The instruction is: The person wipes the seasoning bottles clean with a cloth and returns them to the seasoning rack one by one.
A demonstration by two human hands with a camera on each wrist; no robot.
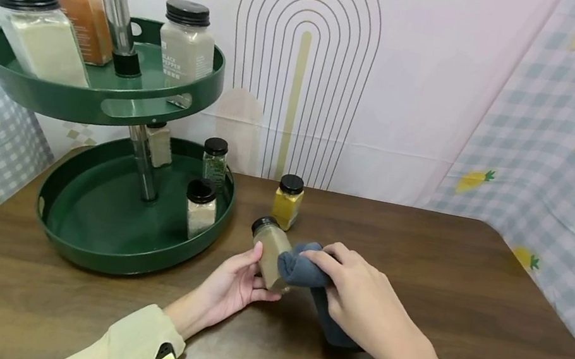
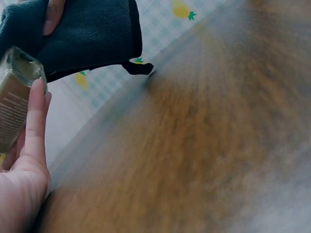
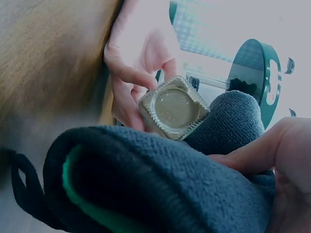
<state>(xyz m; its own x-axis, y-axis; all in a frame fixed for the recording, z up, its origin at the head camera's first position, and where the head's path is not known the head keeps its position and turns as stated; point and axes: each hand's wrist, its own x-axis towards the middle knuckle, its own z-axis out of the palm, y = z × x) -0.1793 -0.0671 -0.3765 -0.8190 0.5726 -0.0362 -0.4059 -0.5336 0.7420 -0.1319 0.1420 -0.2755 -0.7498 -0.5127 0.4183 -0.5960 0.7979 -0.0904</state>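
My left hand [image 1: 240, 283] grips a square glass spice jar [image 1: 271, 252] with a black lid and beige powder inside. The jar is tilted, its lid toward the back left and its base toward me; the right wrist view shows that glass base [image 3: 175, 108]. My right hand [image 1: 367, 299] pinches a folded dark blue-grey cloth [image 1: 306, 267], which touches the jar's right side. Part of the cloth hangs down below that hand. Just behind the held jar stands a small jar of yellow spice [image 1: 287, 203] with a black lid.
At left stands a green two-tier rack [image 1: 125, 263]. Its upper tray [image 1: 70, 101] carries large jars, among them a black pepper jar [image 1: 185, 52], and a metal grinder [image 1: 120, 31]. Several small jars, including one with green herbs [image 1: 214, 163], stand on the lower tray. A patterned cloth hangs behind the wooden table [image 1: 476, 290].
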